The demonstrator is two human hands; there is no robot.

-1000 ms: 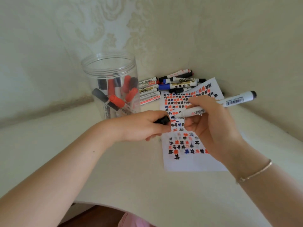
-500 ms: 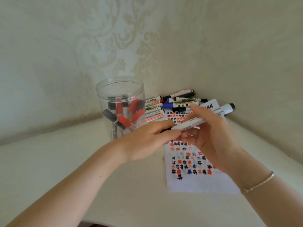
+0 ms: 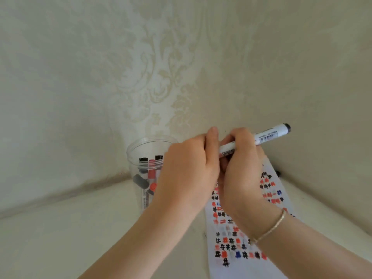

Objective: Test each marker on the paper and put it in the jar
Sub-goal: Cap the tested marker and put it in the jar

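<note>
A white marker (image 3: 267, 135) with a black end cap points up and to the right, held in my right hand (image 3: 241, 174). My left hand (image 3: 187, 168) is closed over the marker's front end, pressed against my right hand; the tip and cap are hidden inside the fingers. The clear plastic jar (image 3: 138, 152) stands behind my left hand, partly covered by it, and holds several red and black markers (image 3: 151, 175). The white paper (image 3: 241, 260), covered in red, black and blue test marks, lies on the table under my right forearm.
The pale table (image 3: 80, 228) sits in a corner of patterned walls (image 3: 161, 67) close behind the jar and paper. A dark marker end (image 3: 278, 172) shows at the paper's far right; the loose marker pile is hidden behind my hands.
The view has tilted up toward the wall. Both hands have risen with the marker and closed together, my left hand now wrapped tightly over its front end.
</note>
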